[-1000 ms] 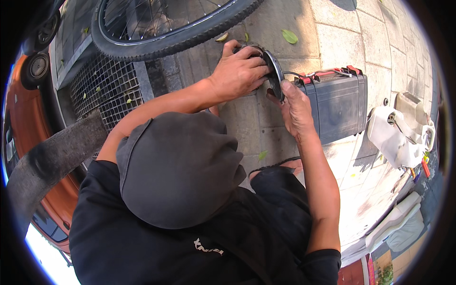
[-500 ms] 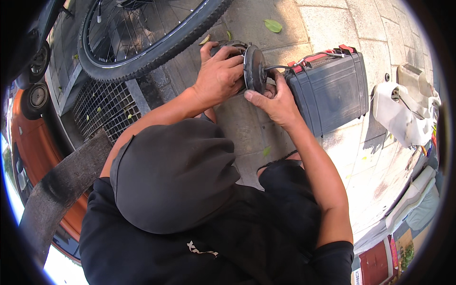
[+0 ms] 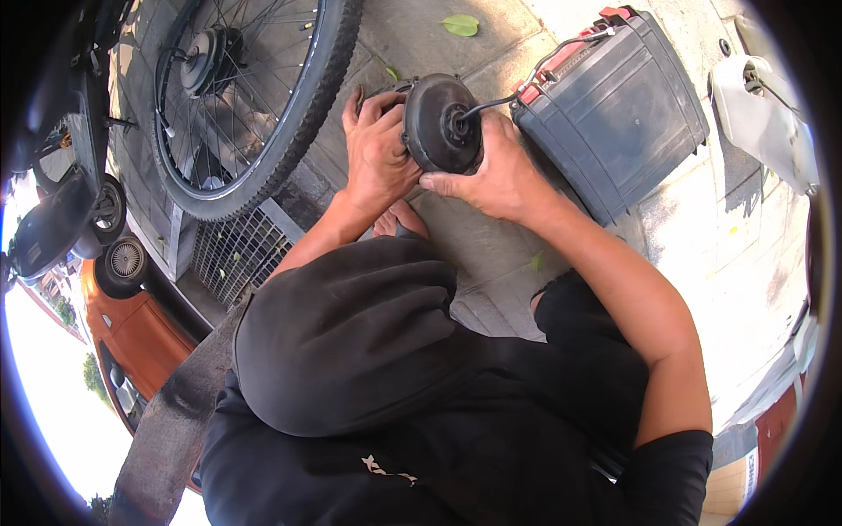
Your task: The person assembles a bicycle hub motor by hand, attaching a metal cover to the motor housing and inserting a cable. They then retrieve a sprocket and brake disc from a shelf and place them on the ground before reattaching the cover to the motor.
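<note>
I have an outdoor spot on my feed: large stone paving slabs (image 3: 513,57) spread under the work, shaded around the hands and glaring with sunlight toward the right edge. A green leaf (image 3: 460,24) lies on the slabs ahead. On the left I get a metal grate (image 3: 232,254) set into the ground, an orange car (image 3: 145,329) beyond it, and a spoked wheel with a knobbly tyre (image 3: 298,145) tilted up at the upper left. A dark grey case (image 3: 618,114) with red latches sits on the slabs just beside the right hand, and a white container (image 3: 759,110) is farther right.

The black round casing (image 3: 441,123) is between the two hands, in front of the person, left of the case. I see it as a disc standing on edge: its domed face turns right and somewhat up to my camera, with the raised centre showing. Its longest line runs roughly away from the person, and its axle line lies crosswise, left to right. A black cable (image 3: 491,106) leaves that centre and points up and right to the case's red-latched edge.

Both hands are clamped on the casing. The left hand (image 3: 383,153) wraps its left side; the right hand (image 3: 502,175) has its thumb at the near edge and fingers behind the right side. I cannot tell whether the casing's underside touches the ground.
</note>
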{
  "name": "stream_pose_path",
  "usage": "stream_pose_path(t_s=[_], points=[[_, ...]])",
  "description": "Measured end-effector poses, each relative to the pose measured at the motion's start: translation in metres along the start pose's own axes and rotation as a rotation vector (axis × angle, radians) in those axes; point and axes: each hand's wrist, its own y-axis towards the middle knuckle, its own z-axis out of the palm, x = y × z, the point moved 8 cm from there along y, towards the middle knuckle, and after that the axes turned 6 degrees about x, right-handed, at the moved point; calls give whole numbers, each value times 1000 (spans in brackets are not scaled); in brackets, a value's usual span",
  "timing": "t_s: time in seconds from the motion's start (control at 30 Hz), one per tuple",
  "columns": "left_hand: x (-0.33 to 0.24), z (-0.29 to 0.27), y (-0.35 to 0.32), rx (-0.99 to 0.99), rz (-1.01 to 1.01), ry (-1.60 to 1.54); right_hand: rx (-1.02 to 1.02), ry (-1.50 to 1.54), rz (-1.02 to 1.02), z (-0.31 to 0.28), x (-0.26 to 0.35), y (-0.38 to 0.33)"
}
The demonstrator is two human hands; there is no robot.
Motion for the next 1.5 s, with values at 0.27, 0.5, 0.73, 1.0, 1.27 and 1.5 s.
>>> stream_pose_path(t_s=[0.27, 0.5, 0.73, 1.0, 1.27, 1.5], points=[[29, -24, -15, -108, -95, -261, 5, -32, 25, -1, 3, -1], [43, -14, -9, -133, -280, -593, 102, 24, 123, 4, -5, 4], [35, 0, -7, -59, -497, -834, 128, -32, -13, 2, -6, 13], [35, -4, -6, -61, -312, -588, 7, -76, 4, 12, -2, 10], [40, 1, -5, -45, -385, -647, 73, -60, 118, 16, -5, 15], [51, -12, -23, -175, -457, -990, 147, -158, 130, 0, 8, 21]])
